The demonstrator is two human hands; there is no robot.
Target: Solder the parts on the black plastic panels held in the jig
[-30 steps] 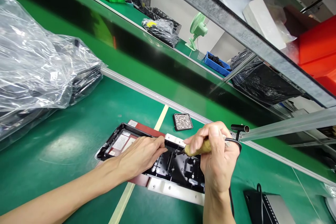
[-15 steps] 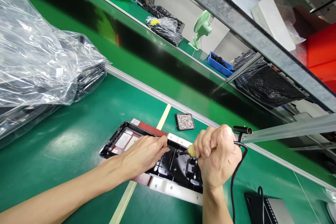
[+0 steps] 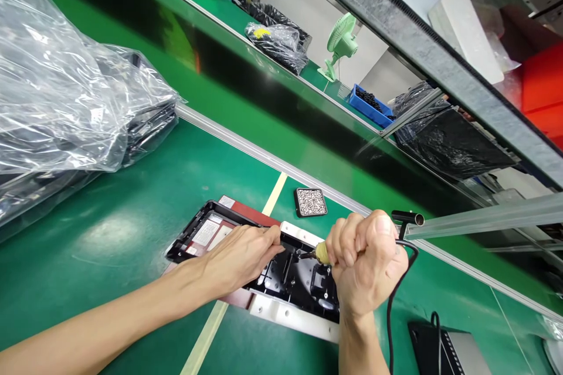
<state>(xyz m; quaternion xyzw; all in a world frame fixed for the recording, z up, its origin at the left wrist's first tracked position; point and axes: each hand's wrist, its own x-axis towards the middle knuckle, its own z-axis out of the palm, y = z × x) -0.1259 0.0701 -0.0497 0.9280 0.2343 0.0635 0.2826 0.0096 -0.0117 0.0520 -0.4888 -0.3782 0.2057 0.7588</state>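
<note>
Printed labels, none of them legible.
Fine print on the large white label [image 3: 206,232], inside the opening of the black frame [image 3: 192,224], is too small to read; so is any on the pale label [image 3: 226,201] at the corner of the reddish-brown board [image 3: 250,211] and the small label [image 3: 192,251] below the large one.

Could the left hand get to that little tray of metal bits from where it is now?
Probably yes. The left hand rests at the black casing, and the small tray sits close by, open-topped; only a low white strip lies between.
</note>
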